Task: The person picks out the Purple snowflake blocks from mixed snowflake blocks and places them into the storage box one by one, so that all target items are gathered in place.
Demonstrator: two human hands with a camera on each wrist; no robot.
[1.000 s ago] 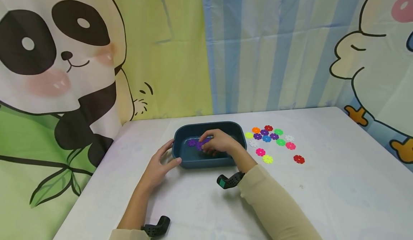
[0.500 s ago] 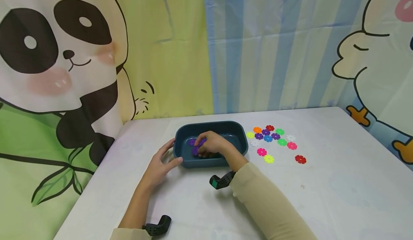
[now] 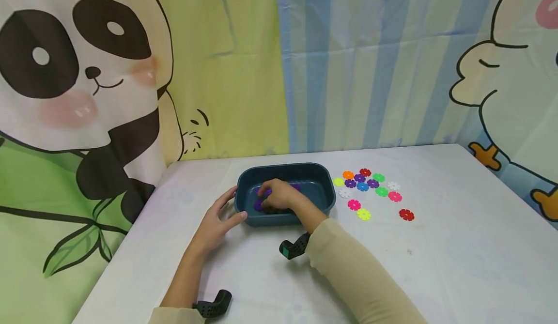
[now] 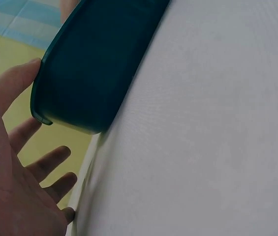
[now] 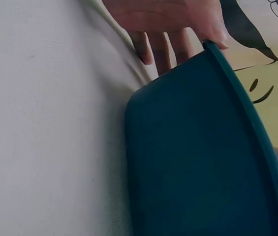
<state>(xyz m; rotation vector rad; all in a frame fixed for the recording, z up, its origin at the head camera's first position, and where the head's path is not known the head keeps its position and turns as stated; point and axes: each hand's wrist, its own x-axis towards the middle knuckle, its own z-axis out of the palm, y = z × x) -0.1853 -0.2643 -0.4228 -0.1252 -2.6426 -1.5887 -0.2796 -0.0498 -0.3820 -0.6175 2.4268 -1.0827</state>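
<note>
A dark teal plastic basin (image 3: pixel 279 221) stands on the white table, with purple snowflake-shaped discs (image 3: pixel 258 205) inside it. My left hand (image 3: pixel 213 227) lies against its left end, thumb at the near corner and fingers extended along the side. In the left wrist view, the thumb and index finger of the left hand (image 4: pixel 11 162) touch the basin's rim while the other fingers stand apart. My right hand (image 3: pixel 281 195) reaches down inside the basin, fingers bent over the purple discs. Its fingertips are hidden, so whether it pinches a disc cannot be made out.
Right of the basin, several loose snowflake discs lie flat, among them blue (image 3: pixel 362 186), yellow (image 3: pixel 364 214) and red (image 3: pixel 407 214). A printed curtain (image 3: pixel 244 72) hangs behind the table (image 3: pixel 471 246). Black camera mounts (image 3: pixel 294 247) sit on both wrists.
My right hand has moved left inside the basin, over the purple discs. A purple disc now shows to the right behind it. The left hand stays at the basin's left end.
</note>
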